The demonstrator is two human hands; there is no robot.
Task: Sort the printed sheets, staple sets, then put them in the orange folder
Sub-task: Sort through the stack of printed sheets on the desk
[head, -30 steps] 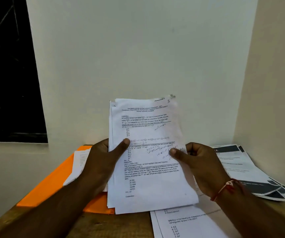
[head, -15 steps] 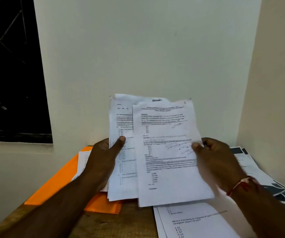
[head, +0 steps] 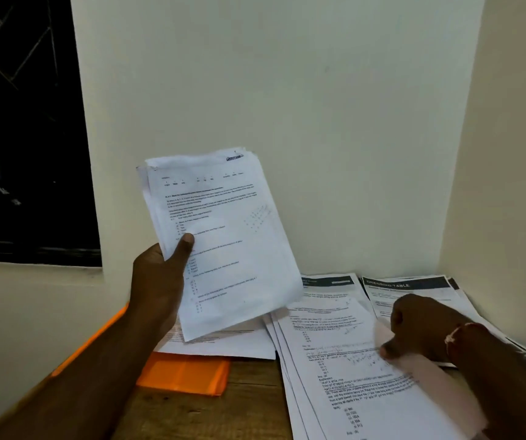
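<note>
Head view: left hand [head: 157, 281] fingers [head: 187, 242] grip 1 stack of printed sheets [head: 223, 242], thumb on its face, raised above the counter [head: 239, 408]. Right hand [head: 420, 328] curls at the edge of the top sheet [head: 334, 360] on a counter pile; it is blurred, so I cannot tell the grip. Left of that pile, the orange folder [head: 185, 374] lies partly under loose sheets.
</note>
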